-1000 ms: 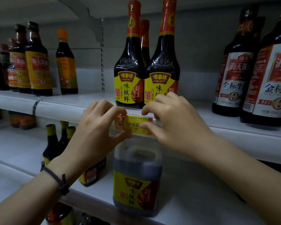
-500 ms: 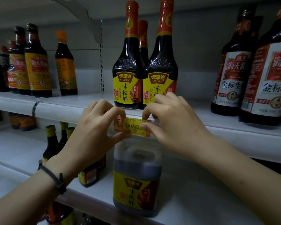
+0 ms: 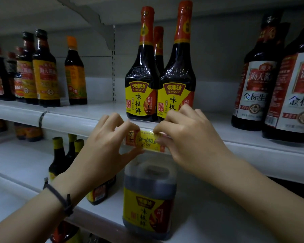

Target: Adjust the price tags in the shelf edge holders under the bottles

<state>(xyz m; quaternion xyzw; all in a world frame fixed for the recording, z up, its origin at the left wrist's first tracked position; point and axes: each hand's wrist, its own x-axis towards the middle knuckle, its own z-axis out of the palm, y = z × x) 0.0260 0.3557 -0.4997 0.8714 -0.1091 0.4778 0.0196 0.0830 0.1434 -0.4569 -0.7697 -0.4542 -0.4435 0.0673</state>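
Note:
A yellow price tag (image 3: 146,141) with a red left end and handwriting lies against the white shelf edge holder (image 3: 74,124), under two dark sauce bottles with yellow labels (image 3: 142,81). My left hand (image 3: 102,151) pinches the tag's left end between thumb and fingers. My right hand (image 3: 186,137) grips its right end, with fingers hooked over the shelf lip. The tag's right end is hidden by my fingers.
Tall dark bottles with white and red labels (image 3: 256,85) stand at the right, smaller brown bottles (image 3: 44,71) at the left. On the lower shelf sit a large jug (image 3: 148,199) and several small yellow-capped bottles (image 3: 67,155). A bracket (image 3: 102,28) holds the shelf above.
Both hands have stayed on the tag and shifted slightly upward with it along the shelf edge; the view moved a little.

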